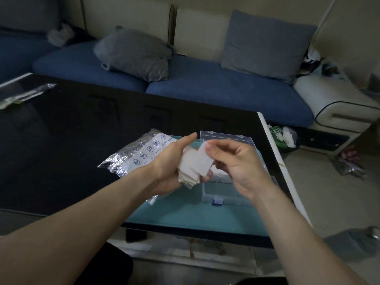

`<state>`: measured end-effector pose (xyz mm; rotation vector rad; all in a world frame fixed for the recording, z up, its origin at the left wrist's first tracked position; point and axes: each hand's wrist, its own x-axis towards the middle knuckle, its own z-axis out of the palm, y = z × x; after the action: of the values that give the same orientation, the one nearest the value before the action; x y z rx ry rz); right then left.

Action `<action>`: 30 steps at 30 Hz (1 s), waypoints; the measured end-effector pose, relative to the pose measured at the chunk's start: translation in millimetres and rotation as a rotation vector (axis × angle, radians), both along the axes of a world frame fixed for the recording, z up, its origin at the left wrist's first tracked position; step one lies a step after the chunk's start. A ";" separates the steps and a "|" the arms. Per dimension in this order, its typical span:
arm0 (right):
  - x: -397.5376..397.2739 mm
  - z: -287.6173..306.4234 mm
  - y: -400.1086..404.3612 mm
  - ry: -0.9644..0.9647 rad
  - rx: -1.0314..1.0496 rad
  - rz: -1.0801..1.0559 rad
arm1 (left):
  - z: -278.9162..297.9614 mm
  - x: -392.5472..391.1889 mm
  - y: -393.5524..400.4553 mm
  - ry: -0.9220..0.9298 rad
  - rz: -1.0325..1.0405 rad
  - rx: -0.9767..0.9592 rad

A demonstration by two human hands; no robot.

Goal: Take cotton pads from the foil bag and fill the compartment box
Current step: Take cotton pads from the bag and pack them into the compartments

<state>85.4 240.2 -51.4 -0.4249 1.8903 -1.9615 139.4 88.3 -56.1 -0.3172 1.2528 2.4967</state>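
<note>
Left hand point(172, 161) is curled around a loose stack of white square cotton pads point(190, 171), holding it in the air above the near right part of the tabletop point(61, 140). Right hand point(234, 161) pinches the top pad point(203, 159) of that stack between thumb and fingers, apparently peeling it off. Directly below the hands sits the clear plastic compartment box point(226, 192), its lid point(226, 137) swung open toward the far side and a blue latch point(217, 202) on its near wall. The box rests on a teal mat point(185, 217) close to the tabletop's right edge. Some white shows inside the box beneath the right hand, likely pads already laid there, though the hands hide most of the interior. The near compartment looks see-through and empty. The foil bag point(135, 155), silver with a printed panel, lies flat on the tabletop just to the left of the box, partly under the left wrist; what remains inside cannot be seen. Judged from this, the filling is under way but far from complete: a handful of pads is out of the bag, and most of them have yet to go into compartments.
</note>
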 end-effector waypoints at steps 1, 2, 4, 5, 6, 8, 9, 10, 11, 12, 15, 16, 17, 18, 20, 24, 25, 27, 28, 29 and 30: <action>6.1 -2.2 -7.9 0.005 0.007 -0.003 | -0.7 0.0 2.2 0.011 -0.017 0.023; 9.9 -7.0 -15.0 0.037 0.030 -0.015 | -0.5 -0.4 4.9 0.017 -0.022 0.034; 10.2 -17.0 -24.2 0.284 0.222 -0.079 | -1.5 -1.4 7.8 0.008 0.005 0.033; 9.5 -19.5 -26.5 0.430 0.349 -0.114 | -2.2 -1.8 7.3 0.002 0.034 0.012; 8.4 -19.4 -27.3 0.519 0.423 -0.146 | -3.4 -2.3 5.6 -0.003 0.060 -0.026; 2.8 -15.0 -22.3 0.454 0.395 -0.085 | -6.9 -3.6 0.2 -0.014 0.088 -0.102; 1.2 -11.6 -16.7 0.378 0.366 0.023 | -8.1 -3.8 -2.8 -0.022 0.092 -0.117; -0.7 -10.2 -12.2 0.351 0.380 0.140 | -9.2 -3.7 -6.1 -0.022 0.094 -0.130; -0.7 -8.7 -8.0 0.385 0.436 0.239 | -10.3 -3.7 -8.9 -0.013 0.092 -0.141; -0.6 -10.7 -6.1 0.447 0.504 0.301 | -10.9 -2.2 -11.1 0.001 0.085 -0.149; 6.8 -14.8 -10.9 0.491 0.503 0.315 | -12.1 1.1 -11.4 0.017 -0.018 -0.172; 8.2 -16.4 -13.6 0.484 0.468 0.298 | -11.3 3.1 -9.1 0.019 -0.058 -0.185; 8.7 -17.0 -14.9 0.480 0.443 0.290 | -10.3 4.7 -7.3 0.018 -0.070 -0.186; 8.2 -15.8 -14.6 0.479 0.443 0.292 | -8.9 5.5 -6.7 0.007 -0.041 -0.184; 5.2 -11.0 -12.1 0.519 0.526 0.315 | -7.3 4.9 -8.4 0.008 0.115 -0.232; -7.4 -17.9 -11.0 0.595 0.822 0.195 | -13.0 -0.1 -32.4 0.243 0.372 -1.176; -9.8 -21.1 -13.5 0.648 0.890 0.173 | -12.6 0.5 -37.4 0.285 0.339 -1.341; -12.8 -28.8 -20.1 0.746 1.026 0.219 | -17.5 1.2 -45.5 0.304 0.211 -1.592; -12.6 -31.3 -24.2 0.791 1.102 0.267 | -22.6 -0.2 -48.5 0.290 0.123 -1.707; -12.0 -33.5 -27.8 0.837 1.180 0.311 | -27.0 -0.9 -49.1 0.261 0.044 -1.796; -12.8 -37.7 -31.0 0.883 1.247 0.337 | -30.2 -1.1 -49.4 0.227 -0.005 -1.851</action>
<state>72.6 209.2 -89.1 -1.1509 2.7952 -0.0841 138.3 38.9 -86.4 -0.3555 3.1314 0.5836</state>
